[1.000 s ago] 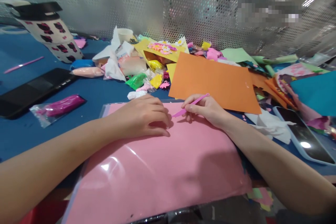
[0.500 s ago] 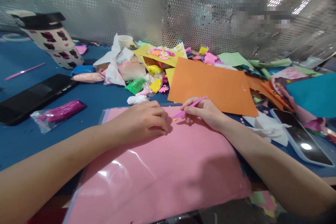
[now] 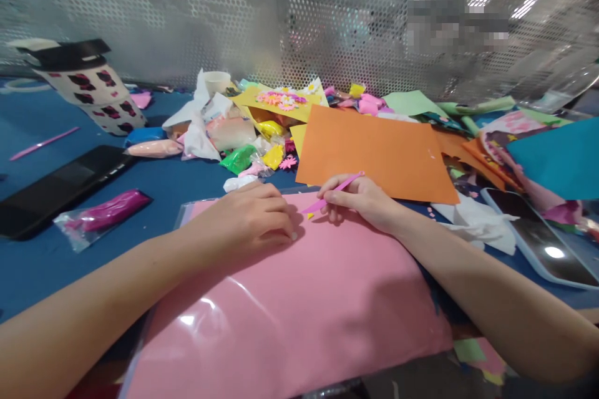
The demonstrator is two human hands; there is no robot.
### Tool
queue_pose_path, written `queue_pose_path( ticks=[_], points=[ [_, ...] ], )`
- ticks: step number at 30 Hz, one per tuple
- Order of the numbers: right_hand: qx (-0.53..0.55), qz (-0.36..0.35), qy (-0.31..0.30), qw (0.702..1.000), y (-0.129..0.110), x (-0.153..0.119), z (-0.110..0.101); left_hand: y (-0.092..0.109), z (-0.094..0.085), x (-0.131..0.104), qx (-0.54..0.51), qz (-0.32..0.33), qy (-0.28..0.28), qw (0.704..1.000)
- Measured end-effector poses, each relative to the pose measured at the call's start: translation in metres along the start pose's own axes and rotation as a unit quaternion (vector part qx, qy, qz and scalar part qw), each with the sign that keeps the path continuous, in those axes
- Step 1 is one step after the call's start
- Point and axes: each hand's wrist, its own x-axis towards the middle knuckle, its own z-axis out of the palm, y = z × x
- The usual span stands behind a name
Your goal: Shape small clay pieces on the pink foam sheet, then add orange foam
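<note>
My right hand (image 3: 350, 196) pinches a thin pink plastic tool (image 3: 339, 188), whose broad tip points left, down at the pink sheet (image 3: 299, 305) under clear plastic. A tiny yellow piece (image 3: 310, 216) lies on the sheet just below that tip. To the left, my left hand (image 3: 262, 215) rests palm down on the sheet, its fingers curled together close to the yellow piece. Whatever is under those fingers is hidden.
An orange sheet (image 3: 369, 149) lies behind my hands, beside bagged clay (image 3: 238, 159) and flower shapes (image 3: 281, 98). At left are a cup (image 3: 100, 90), a black device (image 3: 65, 184) and a magenta clay pack (image 3: 110, 209). A phone (image 3: 543, 234) lies right, near crumpled tissue (image 3: 482, 221).
The camera view has shifted slightly, so the background sits a little lower and further left. Both hands and the pink tool keep nearly the same pose on the sheet.
</note>
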Motion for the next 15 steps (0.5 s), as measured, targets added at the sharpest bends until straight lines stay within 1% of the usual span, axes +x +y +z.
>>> queue_pose_path(
  ticks=[2, 4, 8, 10, 15],
  points=[
    [0.006, 0.001, -0.002, 1.000, -0.0003, 0.0001, 0.0002, -0.0023, -0.0012, -0.0009, 0.003, 0.019, -0.007, 1.000],
    [0.004, 0.001, 0.000, 1.000, -0.0005, 0.0001, 0.0005, -0.0035, -0.0020, -0.0014, 0.004, 0.022, -0.016, 1.000],
    [-0.001, 0.000, 0.001, 1.000, -0.0010, -0.0002, 0.0010, -0.0028, -0.0015, -0.0007, -0.024, 0.000, -0.009, 1.000],
    [0.002, 0.001, 0.003, 1.000, -0.0012, -0.0003, 0.0013, -0.0024, -0.0012, 0.0000, -0.031, -0.001, -0.011, 0.999],
    [0.012, 0.005, -0.003, 1.000, -0.0015, -0.0003, 0.0019, -0.0058, -0.0022, -0.0001, -0.020, 0.031, -0.030, 0.999]
  ],
)
